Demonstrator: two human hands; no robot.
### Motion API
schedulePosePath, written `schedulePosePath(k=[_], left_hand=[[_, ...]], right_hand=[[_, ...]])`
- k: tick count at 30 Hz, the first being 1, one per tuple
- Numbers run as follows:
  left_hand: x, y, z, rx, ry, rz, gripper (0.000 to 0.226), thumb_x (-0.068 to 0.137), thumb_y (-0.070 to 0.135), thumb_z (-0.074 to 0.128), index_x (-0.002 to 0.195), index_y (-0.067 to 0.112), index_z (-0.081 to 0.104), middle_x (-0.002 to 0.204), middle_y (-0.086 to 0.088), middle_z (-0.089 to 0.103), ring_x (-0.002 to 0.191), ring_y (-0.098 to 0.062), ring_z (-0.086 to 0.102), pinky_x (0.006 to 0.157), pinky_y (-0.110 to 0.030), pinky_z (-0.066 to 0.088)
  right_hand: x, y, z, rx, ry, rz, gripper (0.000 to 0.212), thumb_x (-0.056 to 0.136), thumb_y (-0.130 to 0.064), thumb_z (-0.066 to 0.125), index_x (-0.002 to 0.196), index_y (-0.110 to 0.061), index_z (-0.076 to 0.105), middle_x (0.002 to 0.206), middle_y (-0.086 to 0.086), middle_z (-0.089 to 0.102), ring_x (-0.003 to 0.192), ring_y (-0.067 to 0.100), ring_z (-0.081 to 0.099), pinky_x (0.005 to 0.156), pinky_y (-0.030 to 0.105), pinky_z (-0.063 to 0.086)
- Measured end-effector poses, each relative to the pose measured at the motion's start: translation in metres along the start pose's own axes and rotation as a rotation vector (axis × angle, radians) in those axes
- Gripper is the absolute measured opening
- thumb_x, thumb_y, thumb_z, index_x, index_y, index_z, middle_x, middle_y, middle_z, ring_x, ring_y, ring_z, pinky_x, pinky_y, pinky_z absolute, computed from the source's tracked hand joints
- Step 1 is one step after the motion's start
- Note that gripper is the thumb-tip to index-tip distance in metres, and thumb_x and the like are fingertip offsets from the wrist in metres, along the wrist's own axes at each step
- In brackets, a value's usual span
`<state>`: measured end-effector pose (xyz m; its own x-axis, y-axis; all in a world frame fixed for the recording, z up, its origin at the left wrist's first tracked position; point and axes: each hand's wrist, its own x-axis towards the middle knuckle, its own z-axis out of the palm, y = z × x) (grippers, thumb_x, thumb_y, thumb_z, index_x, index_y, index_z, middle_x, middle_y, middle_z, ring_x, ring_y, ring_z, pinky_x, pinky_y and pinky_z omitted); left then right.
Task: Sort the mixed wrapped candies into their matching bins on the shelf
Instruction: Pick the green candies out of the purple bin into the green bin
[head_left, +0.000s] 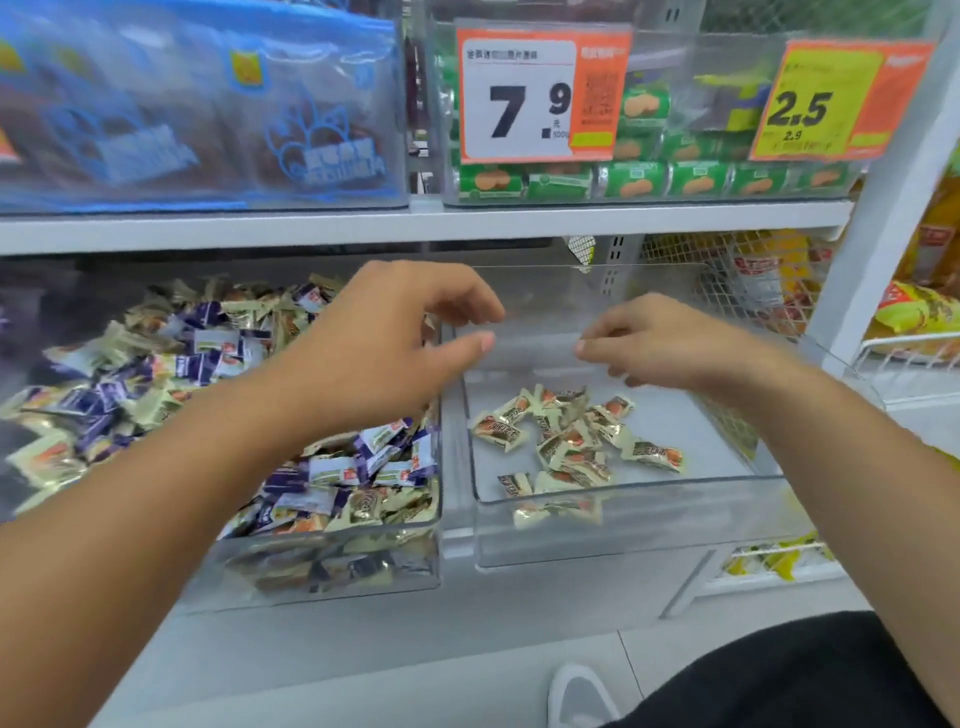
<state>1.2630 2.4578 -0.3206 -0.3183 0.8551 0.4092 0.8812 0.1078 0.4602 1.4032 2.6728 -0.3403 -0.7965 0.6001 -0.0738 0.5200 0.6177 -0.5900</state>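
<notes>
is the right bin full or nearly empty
Nearly empty: the right bin holds only a sparse scatter of gold candies, with bare floor showing around them.

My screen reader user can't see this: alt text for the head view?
Two empty hands, left and right, hover over two clear bins: the left bin full of mixed candies, the right bin holding a few cream-wrapped candies.

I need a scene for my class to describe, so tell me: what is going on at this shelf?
A person is sorting wrapped candies between two clear bins on a shop shelf. The left bin is piled with mixed purple-and-white and cream-gold candies. The right bin holds only a small cluster of cream-gold candies. The left hand hangs above the divide between the bins and the right hand above the right bin, fingers loosely curled; neither visibly holds a candy.
</notes>
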Motion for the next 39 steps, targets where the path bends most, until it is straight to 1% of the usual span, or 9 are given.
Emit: schedulePosePath(k=[5,9,12,15,18,21,24,32,39], left_hand=[[-0.069,-0.056,-0.065,0.151,0.057,-0.171,0.01,0.086,0.029,0.072,0.096,0.029,0.073,0.086,0.019,0.071,0.082,0.004,0.065,0.072,-0.027,0.056],[-0.119,-0.101,-0.103,0.271,0.072,-0.343,0.008,0.083,0.029,0.075,0.09,0.026,0.074,0.078,0.019,0.07,0.072,0.009,0.064,0.07,-0.027,0.056],[-0.145,-0.125,-0.117,0.293,0.11,-0.387,0.007,0.082,0.023,0.077,0.089,0.025,0.075,0.076,0.019,0.069,0.071,0.007,0.064,0.068,-0.027,0.056],[-0.153,-0.138,-0.118,0.239,0.138,-0.372,0.008,0.08,0.025,0.08,0.087,0.025,0.075,0.075,0.016,0.071,0.071,-0.001,0.066,0.068,-0.029,0.055],[-0.153,-0.139,-0.115,0.175,0.018,-0.356,0.011,0.077,0.038,0.081,0.079,0.029,0.076,0.068,0.022,0.068,0.065,0.0,0.064,0.062,-0.019,0.05],[-0.151,-0.138,-0.116,0.193,-0.138,-0.334,0.015,0.073,0.041,0.083,0.084,0.034,0.076,0.069,0.027,0.065,0.068,0.003,0.061,0.059,-0.009,0.04],[-0.151,-0.142,-0.117,0.248,-0.252,-0.396,0.029,0.066,0.047,0.086,0.091,0.041,0.074,0.074,0.03,0.063,0.073,0.004,0.058,0.06,-0.011,0.04],[-0.159,-0.147,-0.137,0.204,-0.144,-0.498,0.025,0.067,0.039,0.087,0.076,0.029,0.066,0.062,0.015,0.061,0.053,-0.004,0.05,0.056,-0.024,0.043],[-0.156,-0.147,-0.127,0.15,0.007,-0.525,0.025,0.084,0.033,0.075,0.104,0.033,0.061,0.073,0.01,0.056,0.062,-0.008,0.055,0.066,-0.031,0.05]], right_hand=[[-0.048,-0.088,0.038,-0.059,0.094,-0.643,0.016,0.086,-0.038,0.067,0.099,-0.03,0.073,0.088,-0.017,0.07,0.083,0.0,0.066,0.076,0.025,0.055],[-0.057,-0.133,0.095,-0.242,-0.021,-0.95,0.022,0.089,-0.034,0.069,0.111,-0.033,0.069,0.104,-0.02,0.067,0.094,-0.001,0.06,0.085,0.021,0.047],[-0.033,-0.16,0.116,-0.261,0.008,-0.911,0.023,0.086,-0.034,0.071,0.109,-0.033,0.071,0.1,-0.02,0.067,0.086,-0.003,0.06,0.083,0.027,0.05],[-0.013,-0.181,0.128,-0.192,-0.102,-0.861,0.017,0.085,-0.039,0.073,0.103,-0.037,0.072,0.086,-0.03,0.061,0.082,-0.014,0.058,0.069,0.011,0.045],[-0.007,-0.199,0.149,-0.229,-0.251,-0.887,0.027,0.085,-0.045,0.072,0.11,-0.037,0.072,0.098,-0.028,0.064,0.087,-0.017,0.056,0.074,0.003,0.042],[-0.005,-0.212,0.168,-0.328,-0.282,-0.967,0.036,0.085,-0.05,0.071,0.119,-0.038,0.069,0.105,-0.024,0.063,0.096,-0.004,0.056,0.088,0.024,0.047],[-0.003,-0.222,0.174,-0.33,-0.253,-0.937,0.044,0.078,-0.058,0.074,0.115,-0.034,0.07,0.098,-0.017,0.067,0.091,0.005,0.06,0.085,0.034,0.052],[-0.01,-0.234,0.193,-0.464,-0.136,-0.928,0.045,0.077,-0.056,0.068,0.094,-0.015,0.073,0.084,0.007,0.068,0.078,0.023,0.063,0.066,0.041,0.056],[-0.009,-0.236,0.186,-0.427,-0.177,-0.872,0.019,0.089,-0.031,0.066,0.074,-0.021,0.071,0.068,-0.006,0.066,0.065,0.007,0.059,0.064,0.035,0.054]])
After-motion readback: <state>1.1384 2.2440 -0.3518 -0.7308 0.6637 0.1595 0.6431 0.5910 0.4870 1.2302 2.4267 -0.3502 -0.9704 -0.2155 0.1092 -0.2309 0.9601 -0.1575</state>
